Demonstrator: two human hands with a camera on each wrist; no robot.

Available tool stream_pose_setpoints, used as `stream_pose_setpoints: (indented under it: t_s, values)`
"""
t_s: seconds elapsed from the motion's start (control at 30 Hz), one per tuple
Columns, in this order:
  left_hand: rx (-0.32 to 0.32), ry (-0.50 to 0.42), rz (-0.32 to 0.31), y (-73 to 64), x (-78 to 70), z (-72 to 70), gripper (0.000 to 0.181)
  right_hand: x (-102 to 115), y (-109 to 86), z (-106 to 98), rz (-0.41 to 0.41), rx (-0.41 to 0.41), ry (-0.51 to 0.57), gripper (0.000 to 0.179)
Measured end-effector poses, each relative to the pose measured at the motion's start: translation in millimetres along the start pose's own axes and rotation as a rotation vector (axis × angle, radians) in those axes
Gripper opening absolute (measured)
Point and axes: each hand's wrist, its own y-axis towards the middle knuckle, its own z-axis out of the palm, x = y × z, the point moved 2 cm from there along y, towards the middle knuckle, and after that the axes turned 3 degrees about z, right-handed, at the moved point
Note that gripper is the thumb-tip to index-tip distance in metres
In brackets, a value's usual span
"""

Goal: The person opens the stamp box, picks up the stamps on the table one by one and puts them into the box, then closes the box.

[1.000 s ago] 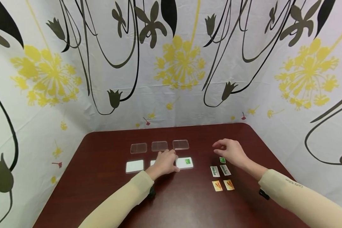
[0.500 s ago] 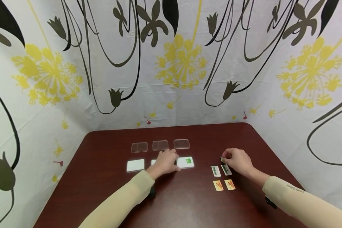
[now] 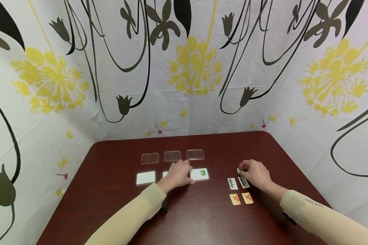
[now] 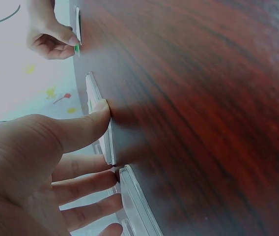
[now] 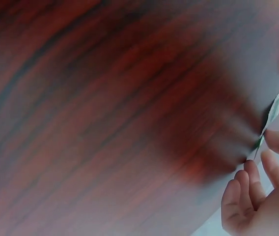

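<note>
Card (image 3: pixel 240 169): small and green, well to the right of the green-marked case (image 3: pixel 196 175), pinched in the right hand (image 3: pixel 256 173); I cannot tell whether it is clear of the bench (image 3: pixel 196 221).
Card handling: I judge it very light, thin, bendable and easy to crease, awkward to raise off a smooth top; I'd take it by one edge, lightly.
Right hand: gripping the card between thumb and fingertips.
Green-marked case: white, a green piece (image 3: pixel 203 173) on top; I expect stiff, light plastic that could slide, best held by its edges.
Left hand (image 3: pixel 178 173): over the left end of the green-marked case, thumb on its near edge, forefinger towards its far edge; I read that as gripping.
White cases: one (image 3: pixel 164 174) left of the green-marked case, mostly covered by that hand, another (image 3: pixel 146 178) farther left.
Clear trays (image 3: pixel 195 154): three in a row beyond the green-marked case's row.
Loose cards: right of the green-marked case, two white-and-green cards (image 3: pixel 232 183), then two orange cards (image 3: pixel 234 199) nearer me.
Bench: dark red wood grain, glossy, probably slick.
Room: pale flowered cloth (image 3: pixel 202 115) behind the green-marked case and along both sides.
</note>
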Motion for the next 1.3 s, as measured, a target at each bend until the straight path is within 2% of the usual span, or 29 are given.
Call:
stream_pose_setpoints:
  t_s: [0.3,0.7,0.9,1.13,1.3]
  values:
    - [-0.001,-0.004,0.002,-1.2,0.1,-0.5,0.047,0.2,6.0,1.1,0.009,0.05,0.108,0.015]
    - [-0.017,0.004,0.006,-0.9,0.4,1.6,0.044,-2.3,8.3,2.8,0.012,0.07,0.19,0.016]
    - [-0.011,-0.002,0.003,-0.1,1.5,2.1,0.047,-3.2,10.5,2.3,0.083,0.093,0.253,0.018]
    - [-0.003,-0.008,-0.002,0.4,2.4,3.2,0.05,-1.4,12.1,0.7,0.164,0.115,0.383,0.017]
    - [-0.002,0.001,-0.002,0.2,2.3,3.4,0.049,5.0,12.0,-1.1,0.136,0.139,0.447,0.02]
